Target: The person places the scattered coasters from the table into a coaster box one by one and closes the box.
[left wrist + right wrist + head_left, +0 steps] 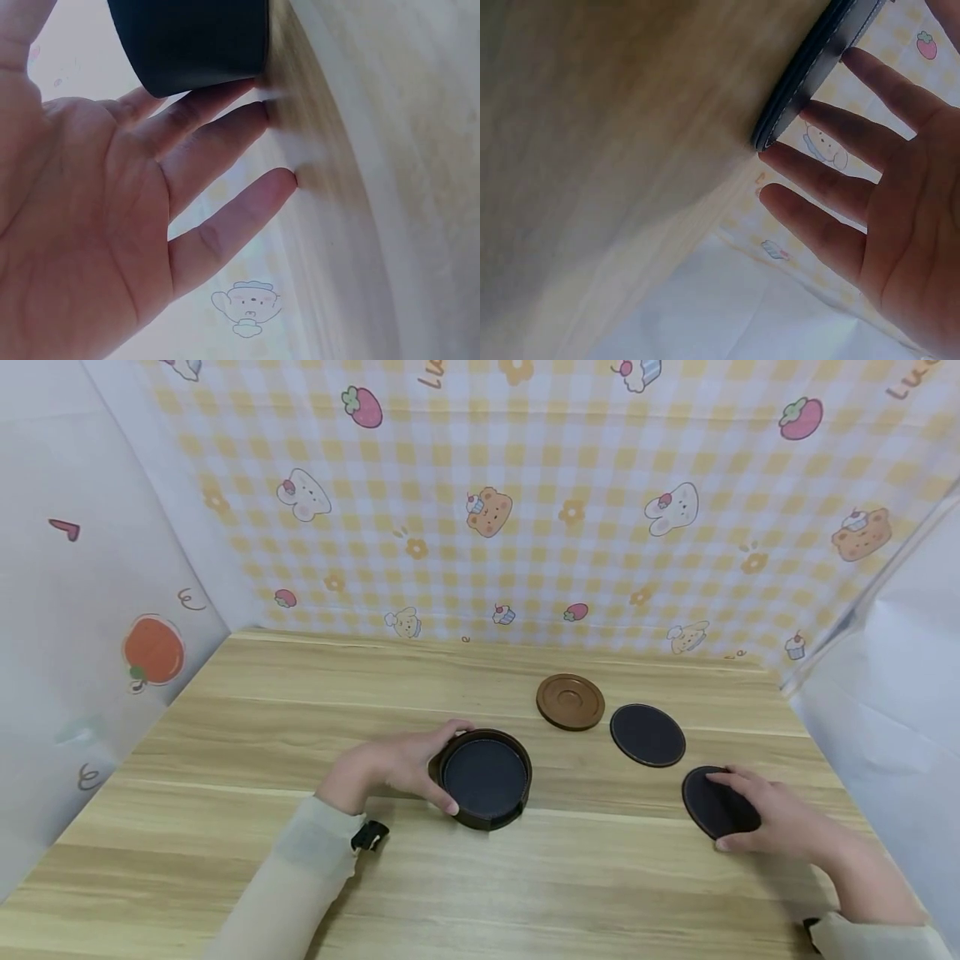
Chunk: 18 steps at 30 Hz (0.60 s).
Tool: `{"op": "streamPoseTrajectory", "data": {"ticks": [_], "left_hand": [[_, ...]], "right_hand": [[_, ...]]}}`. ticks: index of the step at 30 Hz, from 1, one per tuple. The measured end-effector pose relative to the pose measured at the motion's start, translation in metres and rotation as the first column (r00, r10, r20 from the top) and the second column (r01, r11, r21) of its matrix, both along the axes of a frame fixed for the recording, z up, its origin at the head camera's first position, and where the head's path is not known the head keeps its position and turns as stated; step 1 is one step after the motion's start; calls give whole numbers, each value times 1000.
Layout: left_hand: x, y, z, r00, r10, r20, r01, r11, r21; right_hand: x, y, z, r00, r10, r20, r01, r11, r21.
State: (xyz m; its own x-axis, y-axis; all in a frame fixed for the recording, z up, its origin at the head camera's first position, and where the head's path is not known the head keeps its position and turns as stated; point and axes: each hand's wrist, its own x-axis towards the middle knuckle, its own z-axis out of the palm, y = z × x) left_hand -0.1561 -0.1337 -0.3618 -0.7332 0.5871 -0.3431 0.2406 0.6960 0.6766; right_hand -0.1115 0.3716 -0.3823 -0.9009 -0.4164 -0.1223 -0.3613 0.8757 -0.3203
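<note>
A round dark coaster holder [518, 812] with a raised wall and a notch at its near side stands mid-table, a black coaster [486, 777] inside it. My left hand [408, 766] holds it from the left, thumb at the near side and forefinger at the far side; the left wrist view shows the other fingers spread below its dark wall [195, 45]. At the right, my right hand [783, 814] spans a round black coaster [708, 802], thumb on its near edge and fingers at its far part. Fingertips meet its stitched edge [799, 86] in the right wrist view.
Between the hands, farther back, lie a brown round coaster [570, 702] with ringed grooves and another black coaster [647, 735]. A patterned cloth [525, 552] hangs behind the wooden table [315, 693]. White sheets [907, 693] bound both sides.
</note>
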Motion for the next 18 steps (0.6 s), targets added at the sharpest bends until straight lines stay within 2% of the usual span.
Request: {"op": "streamPoseTrajectory", "data": {"ticks": [9,18], "left_hand": [[2,0,0,999,25,28,-25,999,21],[2,0,-3,999,31,36,-33,998,48]], "right_hand": [[2,-3,-2,1000,-31,3,31,999,9],[3,-7,1,999,-20,-32,21,999,38]]}}
